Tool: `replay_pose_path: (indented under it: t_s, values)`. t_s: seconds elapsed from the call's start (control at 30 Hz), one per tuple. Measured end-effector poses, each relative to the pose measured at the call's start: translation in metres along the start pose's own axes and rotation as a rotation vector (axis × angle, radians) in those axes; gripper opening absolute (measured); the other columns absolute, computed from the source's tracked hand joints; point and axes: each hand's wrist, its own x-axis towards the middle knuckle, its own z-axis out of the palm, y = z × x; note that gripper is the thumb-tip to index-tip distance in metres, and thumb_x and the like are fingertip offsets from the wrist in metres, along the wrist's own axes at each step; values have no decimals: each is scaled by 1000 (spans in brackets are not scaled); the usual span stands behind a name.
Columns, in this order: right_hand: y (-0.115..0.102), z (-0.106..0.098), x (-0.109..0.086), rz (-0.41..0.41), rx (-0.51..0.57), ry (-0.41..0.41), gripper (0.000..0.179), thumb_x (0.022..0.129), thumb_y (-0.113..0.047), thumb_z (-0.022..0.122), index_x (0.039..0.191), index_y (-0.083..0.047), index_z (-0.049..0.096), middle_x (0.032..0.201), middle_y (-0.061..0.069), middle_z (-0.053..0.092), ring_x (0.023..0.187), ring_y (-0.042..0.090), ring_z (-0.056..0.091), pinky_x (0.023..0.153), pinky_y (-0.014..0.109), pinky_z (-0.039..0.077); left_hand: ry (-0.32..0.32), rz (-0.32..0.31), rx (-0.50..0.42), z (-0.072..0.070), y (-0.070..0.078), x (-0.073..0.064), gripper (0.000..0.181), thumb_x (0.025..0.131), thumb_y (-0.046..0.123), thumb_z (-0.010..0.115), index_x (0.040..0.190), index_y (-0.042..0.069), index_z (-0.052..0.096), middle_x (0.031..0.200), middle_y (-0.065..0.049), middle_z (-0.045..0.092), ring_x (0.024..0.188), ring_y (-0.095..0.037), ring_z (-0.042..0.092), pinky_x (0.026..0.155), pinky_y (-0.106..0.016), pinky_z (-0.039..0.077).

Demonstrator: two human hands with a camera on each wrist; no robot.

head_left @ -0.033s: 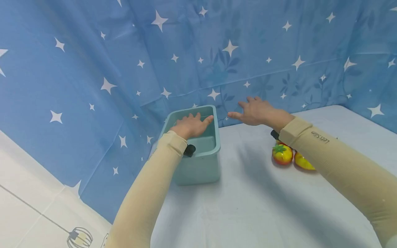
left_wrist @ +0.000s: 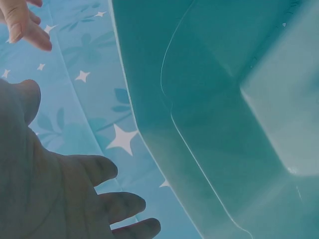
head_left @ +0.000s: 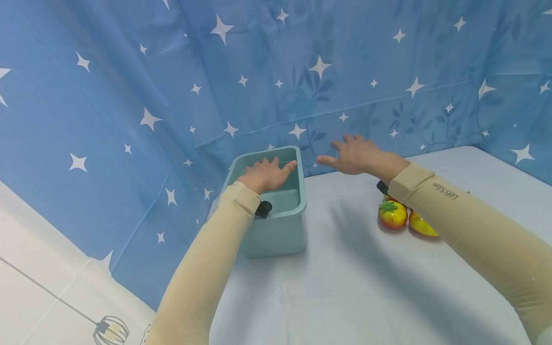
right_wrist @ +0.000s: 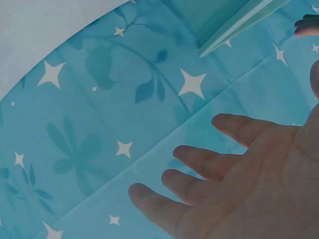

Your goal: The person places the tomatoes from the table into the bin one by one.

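My left hand (head_left: 268,175) is held over the light teal plastic bin (head_left: 276,239), its fingers spread and nothing in them. In the left wrist view the palm (left_wrist: 45,189) faces the bin's inner wall (left_wrist: 199,129). To the right of the bin my right hand (head_left: 355,155) hovers in the air before the blue curtain, fingers apart and holding nothing. The right wrist view shows its bare palm (right_wrist: 259,189). Under the right forearm, a toy fruit with a green leafy top (head_left: 393,214) rests on the table beside a yellow-red toy fruit (head_left: 421,225), partly hidden by the sleeve.
The white-covered table (head_left: 327,297) carries the bin at its left back part. A blue star-patterned curtain (head_left: 258,57) hangs close behind and along the left. Another bit of red and yellow shows behind the leafy-topped fruit, mostly covered by the right wrist.
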Motion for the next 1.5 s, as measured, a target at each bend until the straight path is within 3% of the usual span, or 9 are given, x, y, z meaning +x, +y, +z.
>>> replay_pose_path:
  t_s: [0.27,0.43,0.53,0.67,0.83,0.93,1.13,1.33,1.5]
  values:
    - [6,11,7,18,0,-43,93,94,-73,28,155,-4,20,154,35,15,139,58,14,108,70,18,-65,1,-1,2,1,9,87,92,77,10,159,20,8,163,-13,6,149,-36,6,116,-59,6]
    - [10,16,4,-2,60,-41,97,92,-76,28,155,-2,20,155,34,13,139,58,12,109,69,15,-95,43,-16,-1,-3,2,87,92,77,9,158,22,9,164,-7,6,150,-31,5,117,-55,10]
    - [15,19,-5,-33,112,-26,98,91,-77,28,155,-3,20,156,33,12,141,57,11,109,69,13,-45,99,-32,-5,-9,-19,83,94,74,13,158,21,13,164,-5,10,150,-28,8,118,-52,13]
    - [26,22,-22,-58,164,8,96,91,-76,31,156,-6,21,156,32,12,141,54,14,107,71,15,72,171,7,-3,-24,-70,74,99,65,26,157,19,21,162,-6,17,149,-28,17,117,-52,19]
    - [56,24,-44,-41,176,75,96,89,-76,38,153,-6,28,155,31,17,138,55,21,102,73,21,189,237,3,16,-52,-130,64,100,55,43,153,18,35,157,-9,30,144,-33,30,111,-58,27]
    - [74,28,-53,-29,169,102,93,89,-74,43,151,-5,33,153,31,22,135,54,27,99,73,28,239,241,-11,36,-68,-148,58,99,50,50,148,19,44,152,-9,40,139,-34,38,109,-59,30]
    - [102,47,-68,-30,156,111,78,90,-64,55,140,-4,51,138,29,47,106,42,58,89,67,43,340,230,3,76,-84,-152,53,96,41,62,140,15,54,144,-10,49,133,-34,46,106,-59,34]
    - [110,72,-77,-27,186,101,60,92,-54,61,131,-8,62,125,24,61,112,45,54,88,67,42,519,258,9,103,-94,-148,57,92,36,69,142,13,53,144,-14,47,133,-37,42,105,-59,35]
    - [111,89,-81,-81,204,167,40,93,-37,66,123,-11,68,121,21,64,111,44,56,88,64,45,541,259,26,116,-96,-138,56,92,36,69,141,15,54,150,-15,40,139,-39,34,106,-66,28]
